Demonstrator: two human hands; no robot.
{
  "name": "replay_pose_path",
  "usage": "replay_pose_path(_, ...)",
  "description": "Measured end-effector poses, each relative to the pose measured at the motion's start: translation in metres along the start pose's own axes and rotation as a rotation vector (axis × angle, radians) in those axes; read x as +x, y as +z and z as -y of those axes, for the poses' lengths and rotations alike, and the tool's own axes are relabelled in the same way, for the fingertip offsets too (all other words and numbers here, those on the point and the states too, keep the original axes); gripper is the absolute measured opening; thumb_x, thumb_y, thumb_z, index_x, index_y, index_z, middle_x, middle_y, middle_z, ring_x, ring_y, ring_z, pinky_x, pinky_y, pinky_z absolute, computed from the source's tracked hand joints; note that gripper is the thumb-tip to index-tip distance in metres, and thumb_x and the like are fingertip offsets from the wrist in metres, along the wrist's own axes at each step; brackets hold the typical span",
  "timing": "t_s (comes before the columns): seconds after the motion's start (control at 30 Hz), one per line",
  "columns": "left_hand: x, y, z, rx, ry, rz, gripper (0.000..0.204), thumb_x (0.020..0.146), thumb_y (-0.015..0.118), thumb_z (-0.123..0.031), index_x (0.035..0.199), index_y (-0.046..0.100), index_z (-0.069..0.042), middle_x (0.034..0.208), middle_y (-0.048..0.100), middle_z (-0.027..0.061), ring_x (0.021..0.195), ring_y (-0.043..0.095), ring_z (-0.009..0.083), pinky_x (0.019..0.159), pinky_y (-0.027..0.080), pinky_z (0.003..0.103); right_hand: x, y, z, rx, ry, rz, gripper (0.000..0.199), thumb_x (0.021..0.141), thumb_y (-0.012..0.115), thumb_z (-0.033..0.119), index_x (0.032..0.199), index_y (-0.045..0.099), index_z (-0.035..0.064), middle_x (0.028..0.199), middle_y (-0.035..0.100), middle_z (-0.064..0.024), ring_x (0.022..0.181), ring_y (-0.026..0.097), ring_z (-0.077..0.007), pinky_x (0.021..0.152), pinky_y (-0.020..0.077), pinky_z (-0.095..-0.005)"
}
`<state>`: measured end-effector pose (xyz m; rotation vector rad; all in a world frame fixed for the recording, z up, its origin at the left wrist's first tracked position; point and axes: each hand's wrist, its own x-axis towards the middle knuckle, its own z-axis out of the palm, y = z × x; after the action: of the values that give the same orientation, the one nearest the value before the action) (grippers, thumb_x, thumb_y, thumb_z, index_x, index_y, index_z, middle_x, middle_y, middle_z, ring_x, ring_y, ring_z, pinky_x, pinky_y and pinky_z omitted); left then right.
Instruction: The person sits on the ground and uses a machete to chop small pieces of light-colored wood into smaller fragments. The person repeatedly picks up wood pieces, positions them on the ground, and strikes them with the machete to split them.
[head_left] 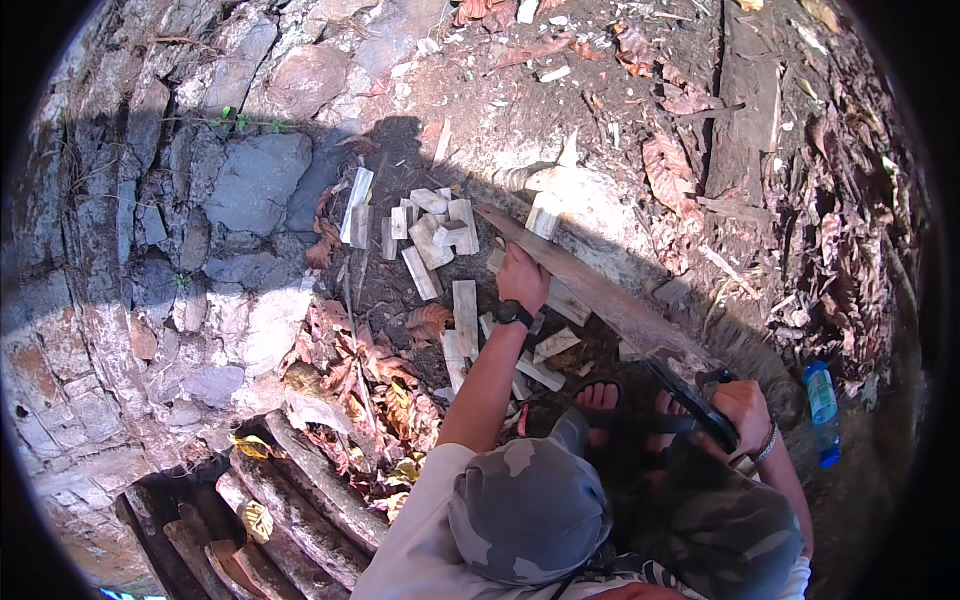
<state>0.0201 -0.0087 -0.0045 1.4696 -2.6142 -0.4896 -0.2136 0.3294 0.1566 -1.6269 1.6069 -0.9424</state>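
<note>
My right hand [745, 405] grips the black handle of a long machete [600, 295] at the lower right. Its rusty blade runs up and left to a tip near the pale wood pile. My left hand [522, 275], with a black watch on the wrist, lies against the blade's near side, fingers curled on a pale wood piece [565, 300] under the blade. Several short split wood pieces [440, 235] lie scattered on the dark soil just left of that hand. My sandalled feet [600, 395] are below the blade.
A rough stone wall [250, 185] fills the left side. Dark logs [300, 500] are stacked at the lower left. Dry leaves [370, 380] litter the ground. A blue plastic bottle [822, 395] stands at the right. A weathered plank [745, 110] lies at the upper right.
</note>
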Motion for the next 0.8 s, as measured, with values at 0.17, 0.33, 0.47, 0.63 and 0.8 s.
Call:
replay_pose_path(0.17,0.007,0.007,0.008,0.02,-0.11,-0.014,0.052,0.081,0.067,-0.017,0.117,0.043,0.01,0.099,0.062,0.0298,0.092,0.064,0.0469,0.076,0.053,0.054,0.057,-0.008,-0.007,-0.033,-0.02,-0.072,0.027,0.066,0.073,0.028,0.069,0.054,0.0087,0.06,0.051,-0.0101,0.056,0.057,-0.0335,0.051,0.0462,-0.0426)
replay_pose_path(0.33,0.007,0.021,0.019,-0.054,-0.024,0.012,0.051,0.08,0.066,-0.015,0.117,0.046,0.012,0.101,0.061,0.0302,0.098,0.061,0.0478,0.085,0.05,0.054,0.018,0.006,-0.008,-0.008,-0.068,-0.039,0.02,0.062,0.071,0.022,0.073,0.058,0.0111,0.059,0.05,-0.0071,0.053,0.056,-0.0309,0.049,0.0455,-0.041)
replay_pose_path(0.47,0.013,0.032,0.042,-0.096,0.118,-0.017,0.047,0.078,0.066,-0.014,0.114,0.05,0.012,0.108,0.058,0.0323,0.108,0.055,0.0475,0.098,0.042,0.054,0.01,0.002,-0.004,-0.006,-0.044,-0.058,0.027,0.063,0.073,0.027,0.072,0.054,0.0093,0.062,0.052,-0.0078,0.057,0.058,-0.0316,0.052,0.0483,-0.0424)
replay_pose_path(0.63,-0.001,0.02,0.023,-0.014,0.2,-0.048,0.048,0.078,0.066,-0.014,0.115,0.051,0.012,0.113,0.054,0.0333,0.11,0.049,0.049,0.101,0.038,0.054,0.025,0.011,-0.01,-0.041,-0.031,-0.079,0.026,0.066,0.071,0.028,0.07,0.053,0.01,0.062,0.052,-0.0075,0.057,0.059,-0.0315,0.052,0.0486,-0.0423)
replay_pose_path(0.8,-0.021,0.011,0.0,0.085,0.122,-0.108,0.048,0.078,0.066,-0.014,0.113,0.048,0.012,0.114,0.05,0.0312,0.11,0.045,0.0497,0.1,0.034,0.054,0.007,0.012,-0.018,0.007,-0.008,-0.125,0.026,0.065,0.071,0.028,0.07,0.053,0.0102,0.061,0.052,-0.0075,0.057,0.058,-0.0314,0.052,0.0486,-0.0422)
